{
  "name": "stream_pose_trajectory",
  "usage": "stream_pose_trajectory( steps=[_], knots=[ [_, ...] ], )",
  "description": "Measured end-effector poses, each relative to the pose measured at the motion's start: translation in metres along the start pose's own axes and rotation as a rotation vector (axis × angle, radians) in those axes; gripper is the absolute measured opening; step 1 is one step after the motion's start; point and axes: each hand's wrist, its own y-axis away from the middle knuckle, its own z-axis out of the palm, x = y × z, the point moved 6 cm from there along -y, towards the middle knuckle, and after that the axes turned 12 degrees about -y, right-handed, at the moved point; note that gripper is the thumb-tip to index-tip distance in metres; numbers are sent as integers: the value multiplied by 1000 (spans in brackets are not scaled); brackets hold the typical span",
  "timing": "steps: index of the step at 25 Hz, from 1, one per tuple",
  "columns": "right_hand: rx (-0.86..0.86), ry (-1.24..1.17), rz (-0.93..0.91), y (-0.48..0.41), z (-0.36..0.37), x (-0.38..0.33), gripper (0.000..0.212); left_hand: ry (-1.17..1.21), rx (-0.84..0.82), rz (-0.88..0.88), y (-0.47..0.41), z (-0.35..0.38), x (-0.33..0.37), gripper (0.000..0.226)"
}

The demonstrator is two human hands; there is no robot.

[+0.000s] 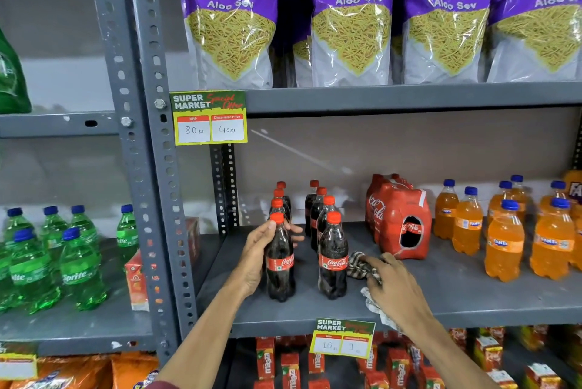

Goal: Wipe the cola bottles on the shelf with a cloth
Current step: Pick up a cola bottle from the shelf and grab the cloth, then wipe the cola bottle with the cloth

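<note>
Two rows of dark cola bottles with red caps stand on the grey middle shelf (pixel 472 291). My left hand (pixel 256 258) is wrapped around the front bottle of the left row (pixel 280 265), thumb near its cap. The front bottle of the right row (pixel 333 262) stands free beside it. My right hand (pixel 393 286) rests on the shelf just right of that bottle, gripping a checked cloth (pixel 359 265). Part of the cloth trails under my wrist toward the shelf's front edge.
A red shrink-wrapped cola pack (pixel 398 218) stands right of the rows, then orange Fanta bottles (pixel 504 240). Green Sprite bottles (pixel 78 265) fill the left bay beyond the perforated upright (pixel 151 168). Purple snack bags (pixel 349 17) sit on the shelf above. Juice cartons (pixel 289 363) below.
</note>
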Motion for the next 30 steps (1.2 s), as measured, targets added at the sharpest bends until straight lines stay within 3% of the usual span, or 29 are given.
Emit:
stream_pose_trajectory(
  steps=[5,9,18,22,25,28,30],
  knots=[
    [385,-467,25,24,-48,-1,48,205,155,-28,10,-10,8,36],
    [606,-597,-139,54,-86,-44,46,289,212,-72,18,-15,26,37],
    [428,-623,-546,84,-79,-178,53,365,163,-36,41,-2,67,38],
    [358,-326,-651,68,-46,-226,53,327,167,-30,57,9,75,28],
    [368,-202,-720,82,-15,-221,40,381,143,-137,53,2,74,45],
    [268,45,-960,117,17,-198,36,459,146,-48,44,-14,90,38],
    [244,72,-1009,121,13,-192,37,480,131,-20,43,-15,92,36]
  ],
)
